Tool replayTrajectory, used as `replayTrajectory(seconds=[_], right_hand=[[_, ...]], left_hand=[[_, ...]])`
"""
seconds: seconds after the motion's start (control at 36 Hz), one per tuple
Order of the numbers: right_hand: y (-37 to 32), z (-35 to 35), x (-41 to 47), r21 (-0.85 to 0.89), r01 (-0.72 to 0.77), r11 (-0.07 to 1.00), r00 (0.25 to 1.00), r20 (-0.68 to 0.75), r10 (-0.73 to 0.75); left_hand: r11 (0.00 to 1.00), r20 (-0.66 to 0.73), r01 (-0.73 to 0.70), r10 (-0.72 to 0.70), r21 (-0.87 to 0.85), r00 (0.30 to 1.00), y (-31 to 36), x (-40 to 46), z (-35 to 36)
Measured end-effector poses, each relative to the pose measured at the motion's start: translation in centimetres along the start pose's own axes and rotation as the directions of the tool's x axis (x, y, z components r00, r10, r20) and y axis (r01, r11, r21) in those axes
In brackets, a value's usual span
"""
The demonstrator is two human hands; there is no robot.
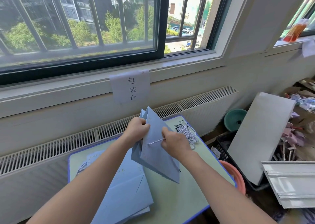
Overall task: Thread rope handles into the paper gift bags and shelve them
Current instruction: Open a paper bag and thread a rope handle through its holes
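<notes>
Left hand [138, 127] curled, gripping upper edge of a pale blue paper bag [158, 157]. Right hand [173, 141] pinches a white twisted rope [154, 141] running taut across the bag's face. Bag folded flat, tilted, held above the table [185, 200] centre. Flat bag stack [127, 193] at near-left edge; loose rope bundle [187, 133] near far-right corner. Pink basin [238, 177] beside right edge.
</notes>
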State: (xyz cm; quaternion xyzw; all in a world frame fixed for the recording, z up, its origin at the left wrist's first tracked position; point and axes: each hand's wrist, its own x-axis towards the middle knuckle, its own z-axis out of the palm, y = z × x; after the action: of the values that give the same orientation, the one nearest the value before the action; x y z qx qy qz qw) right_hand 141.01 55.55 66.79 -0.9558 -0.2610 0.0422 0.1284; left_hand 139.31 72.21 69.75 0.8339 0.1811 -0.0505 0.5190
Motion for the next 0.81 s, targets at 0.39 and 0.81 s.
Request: replayTrajectory(seconds=[0.39,0.81], right_hand=[[4.3,-2.1,1.9,0.885,-0.009,-0.465,0.852,0.25,0.46],[5.9,-3.8,3.1,0.92,-0.009,-0.392,0.841,0.219,0.495]], left_hand=[[0.994,0.069,0.076,-0.081,0.08,0.994,-1.3,-1.1,-0.5],[0.998,0.171,0.055,-0.06,0.037,0.983,-1.1,-1.6,-0.8]])
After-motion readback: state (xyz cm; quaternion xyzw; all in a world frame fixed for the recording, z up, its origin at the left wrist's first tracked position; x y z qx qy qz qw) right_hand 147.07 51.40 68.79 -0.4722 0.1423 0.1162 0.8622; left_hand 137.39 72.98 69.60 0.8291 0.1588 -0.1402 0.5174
